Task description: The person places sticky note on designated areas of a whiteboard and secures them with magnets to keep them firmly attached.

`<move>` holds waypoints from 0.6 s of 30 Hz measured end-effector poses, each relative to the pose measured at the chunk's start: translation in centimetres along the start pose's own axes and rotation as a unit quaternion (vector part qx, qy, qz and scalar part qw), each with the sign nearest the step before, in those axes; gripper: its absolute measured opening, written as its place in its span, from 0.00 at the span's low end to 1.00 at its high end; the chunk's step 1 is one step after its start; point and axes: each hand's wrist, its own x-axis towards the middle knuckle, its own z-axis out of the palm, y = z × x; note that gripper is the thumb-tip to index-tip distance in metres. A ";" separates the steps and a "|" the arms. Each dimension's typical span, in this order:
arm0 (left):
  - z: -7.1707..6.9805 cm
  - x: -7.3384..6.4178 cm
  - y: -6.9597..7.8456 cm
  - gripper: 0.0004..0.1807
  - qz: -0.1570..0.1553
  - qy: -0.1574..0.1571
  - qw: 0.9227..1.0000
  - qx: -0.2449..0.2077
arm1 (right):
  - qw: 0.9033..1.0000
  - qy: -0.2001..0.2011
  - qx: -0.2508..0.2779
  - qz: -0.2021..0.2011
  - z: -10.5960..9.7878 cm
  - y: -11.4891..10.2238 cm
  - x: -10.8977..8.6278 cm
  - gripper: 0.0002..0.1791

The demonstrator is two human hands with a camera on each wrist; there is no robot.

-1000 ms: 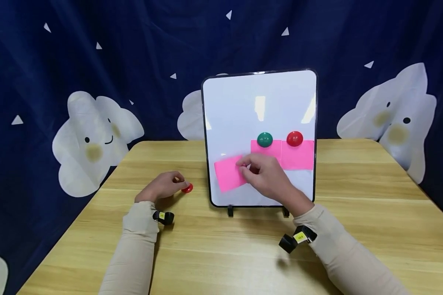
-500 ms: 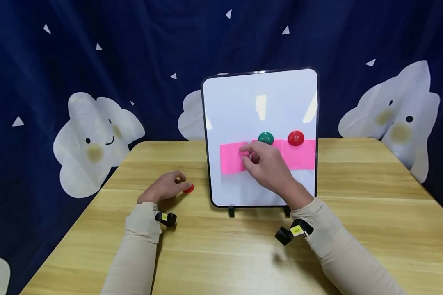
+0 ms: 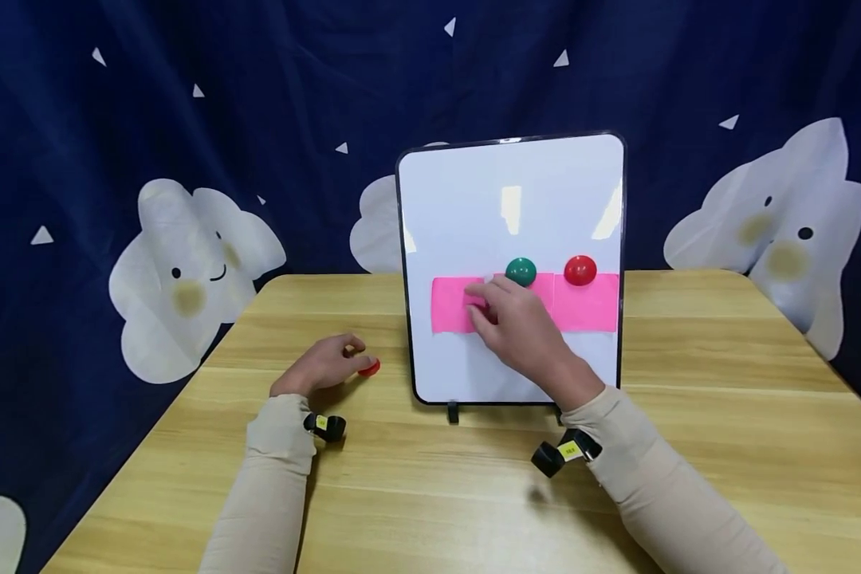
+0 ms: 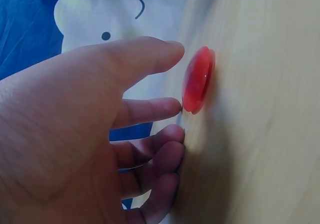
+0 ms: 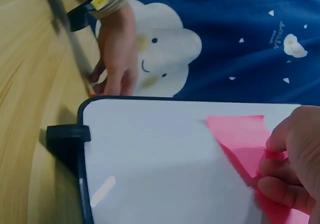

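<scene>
In the head view, a small whiteboard (image 3: 459, 207) stands upright on the table. My right hand (image 3: 524, 331) is at its lower middle and pinches the right side of a pink paper note (image 3: 448, 304) lying against the board. In the right wrist view, part of this note (image 5: 240, 144) stands off the surface by my fingers. Two more pink notes hang to the right, under a green round magnet (image 3: 520, 272) and a red round magnet (image 3: 580, 270). My left hand (image 3: 323, 365) rests by another red magnet (image 4: 197, 80) on the table, its thumb and forefinger spread beside it.
Black feet (image 3: 453, 412) hold the whiteboard up on the wooden table (image 3: 402, 494). Behind the table hangs a dark blue curtain (image 3: 294, 96) printed with white clouds and triangles. Each wrist wears a black camera.
My right hand has raised the tilted pink note and turned it level, in line with the other two notes. The left hand has stayed beside its red magnet.
</scene>
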 end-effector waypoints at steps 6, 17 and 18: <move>0.0 0.2 0.1 0.31 0.009 0.005 1.000 -0.005 | 0.996 0.016 -0.074 -0.045 0.3 0.0 -0.3 0.23; 0.1 0.0 -0.1 0.32 0.002 -0.002 1.000 -0.011 | 0.987 0.023 -0.150 -0.055 1.0 -0.2 -0.7 0.22; 0.1 0.0 -0.2 0.32 0.003 -0.002 1.000 -0.012 | 0.987 0.021 -0.151 -0.052 1.0 -0.2 -0.7 0.22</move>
